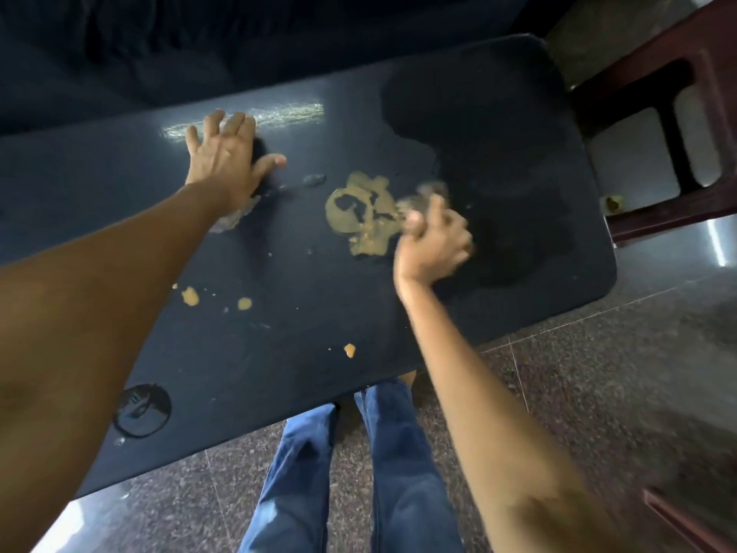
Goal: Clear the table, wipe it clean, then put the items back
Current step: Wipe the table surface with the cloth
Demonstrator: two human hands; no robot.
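Hands: left (227, 153) flat on table (119, 217), right (432, 243) gripping cloth (428, 193).

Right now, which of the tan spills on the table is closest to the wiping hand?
The large tan puddle at mid-table: the right hand with its cloth meets its right edge. The small drops lie apart, nearer the table's front edge.

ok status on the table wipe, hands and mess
Left hand flat on table, bracing. Right hand gripping blurred cloth at edge of big tan spill. Smaller tan drops unwiped nearer the person; nothing blocking.
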